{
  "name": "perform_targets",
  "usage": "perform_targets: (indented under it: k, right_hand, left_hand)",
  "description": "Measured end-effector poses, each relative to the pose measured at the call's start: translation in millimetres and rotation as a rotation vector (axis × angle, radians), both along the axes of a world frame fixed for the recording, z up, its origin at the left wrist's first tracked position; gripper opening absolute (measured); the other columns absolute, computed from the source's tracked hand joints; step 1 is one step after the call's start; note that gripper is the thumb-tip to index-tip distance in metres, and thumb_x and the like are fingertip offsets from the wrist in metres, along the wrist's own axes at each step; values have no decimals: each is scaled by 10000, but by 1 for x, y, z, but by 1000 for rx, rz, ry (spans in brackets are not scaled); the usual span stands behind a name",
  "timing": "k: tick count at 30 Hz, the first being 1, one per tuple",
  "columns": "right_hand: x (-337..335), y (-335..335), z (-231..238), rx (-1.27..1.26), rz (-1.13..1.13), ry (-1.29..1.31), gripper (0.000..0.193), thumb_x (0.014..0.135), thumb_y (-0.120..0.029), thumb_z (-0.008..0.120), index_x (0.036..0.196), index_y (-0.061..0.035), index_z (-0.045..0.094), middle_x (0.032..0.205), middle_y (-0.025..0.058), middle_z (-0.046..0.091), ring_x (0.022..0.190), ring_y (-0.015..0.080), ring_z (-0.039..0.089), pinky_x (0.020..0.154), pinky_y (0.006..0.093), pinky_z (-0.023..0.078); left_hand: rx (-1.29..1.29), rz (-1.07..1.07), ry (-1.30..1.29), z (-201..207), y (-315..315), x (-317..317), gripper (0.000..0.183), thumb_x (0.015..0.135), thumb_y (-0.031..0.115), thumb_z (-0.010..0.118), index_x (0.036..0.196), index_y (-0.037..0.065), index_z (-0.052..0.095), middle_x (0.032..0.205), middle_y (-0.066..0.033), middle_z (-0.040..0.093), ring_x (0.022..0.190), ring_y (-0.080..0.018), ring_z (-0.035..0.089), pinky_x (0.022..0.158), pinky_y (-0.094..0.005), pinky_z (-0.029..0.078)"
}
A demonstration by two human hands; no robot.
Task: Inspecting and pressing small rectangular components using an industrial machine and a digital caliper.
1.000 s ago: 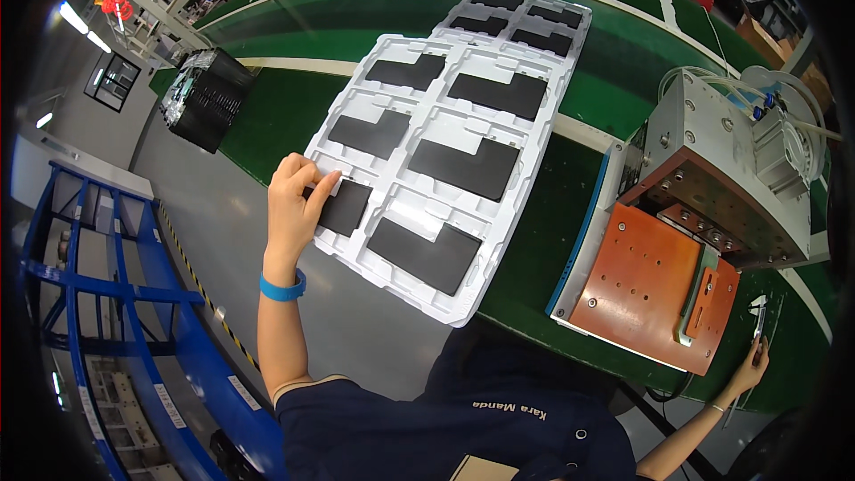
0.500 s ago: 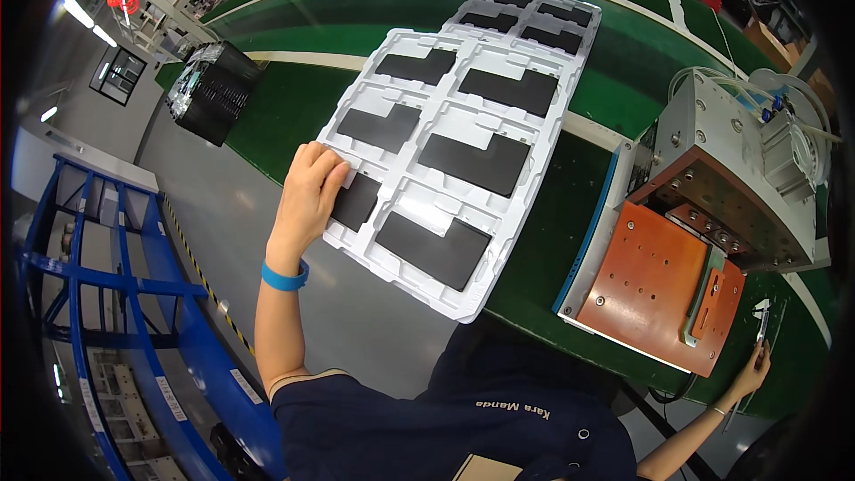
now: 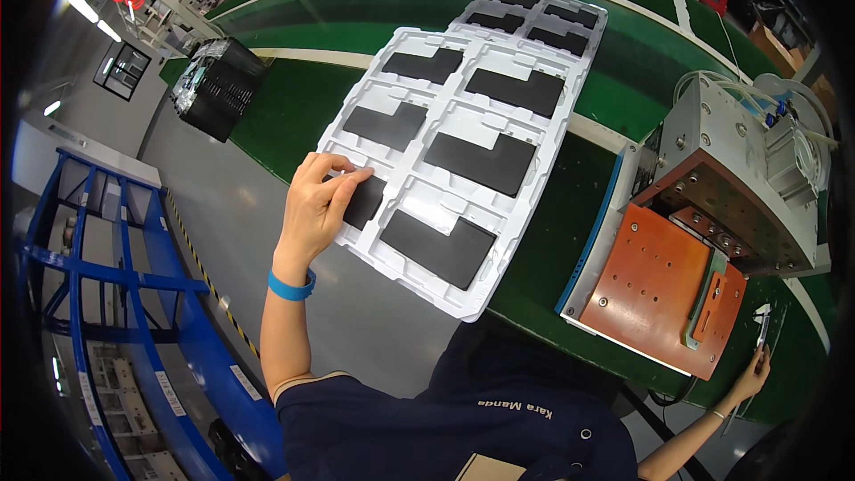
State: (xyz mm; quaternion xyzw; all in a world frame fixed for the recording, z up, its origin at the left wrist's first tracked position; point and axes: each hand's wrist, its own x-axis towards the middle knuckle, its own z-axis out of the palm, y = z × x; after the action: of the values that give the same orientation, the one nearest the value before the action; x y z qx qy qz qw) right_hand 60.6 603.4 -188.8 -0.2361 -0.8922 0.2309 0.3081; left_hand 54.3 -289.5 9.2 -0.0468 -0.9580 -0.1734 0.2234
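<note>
A white moulded tray (image 3: 412,153) holds several flat black L-shaped panels, such as one panel (image 3: 481,163) in the middle right compartment. My left hand (image 3: 313,209) is over the tray's near left compartment, its thumb and fingers bent together at the black panel (image 3: 365,203) lying there. That hand covers part of the panel, and what its fingertips grip, if anything, is hidden. Far to the right, my right hand (image 3: 753,376) is closed around a silver caliper (image 3: 762,330), whose jaws point away from me over the green bench top.
A second white tray (image 3: 461,16) with black panels lies beyond the first. On the right stands a metal press fixture (image 3: 726,169) with an orange base plate (image 3: 655,289). A stack of black parts (image 3: 218,89) is at far left, above a blue rack (image 3: 134,281).
My left hand has moved from the tray's left edge slightly right and inward, its fingers now further over the black panel. My right hand keeps the caliper in about the same place.
</note>
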Motion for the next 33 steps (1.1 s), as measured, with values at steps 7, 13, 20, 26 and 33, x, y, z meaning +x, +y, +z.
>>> perform_targets:
  k: [7, 13, 20, 26, 33]
  right_hand:
    - [0, -5, 4, 23, 4, -7, 351, 1000, -269, 664, 1273, -53, 702, 1107, 60, 713, 931, 116, 651, 839, 276, 502]
    - [-3, -2, 1, -14, 35, 44, 356, 1002, -278, 661, 1270, -48, 701, 1120, 65, 718, 959, 126, 654, 856, 277, 498]
    - [5, 3, 3, 92, -34, 93, 378, 1006, -308, 653, 1286, -57, 696, 1196, 77, 716, 1015, 146, 659, 894, 287, 499]
    - [14, -87, 56, 158, -168, 300, 342, 1012, -224, 646, 1267, 0, 685, 1238, 105, 705, 1061, 184, 671, 910, 313, 542]
    - [17, -265, 141, 455, 339, 472, 266, 931, 63, 665, 1196, 82, 655, 1159, 187, 685, 997, 300, 657, 901, 389, 536]
  left_hand:
    - [33, -71, 18, -2, 21, 10, 260, 969, 153, 550, 1055, 61, 777, 1043, -115, 634, 961, -294, 569, 847, -380, 471]
    - [115, -41, -75, -1, 18, 10, 266, 994, 182, 547, 1096, 61, 761, 1101, -114, 606, 1025, -295, 551, 901, -389, 456]
    - [577, 97, 185, 21, -26, 6, 396, 1080, 236, 408, 1254, -22, 652, 1305, -115, 619, 1146, -200, 593, 1004, -348, 441]
    - [230, 464, -373, 27, -68, -7, 412, 903, 320, 703, 897, -91, 701, 556, -89, 528, 564, -147, 535, 577, -343, 476]
    - [169, 496, -589, 40, -64, -17, 526, 921, 461, 686, 995, -55, 750, 715, -72, 651, 669, -143, 585, 613, -316, 479]
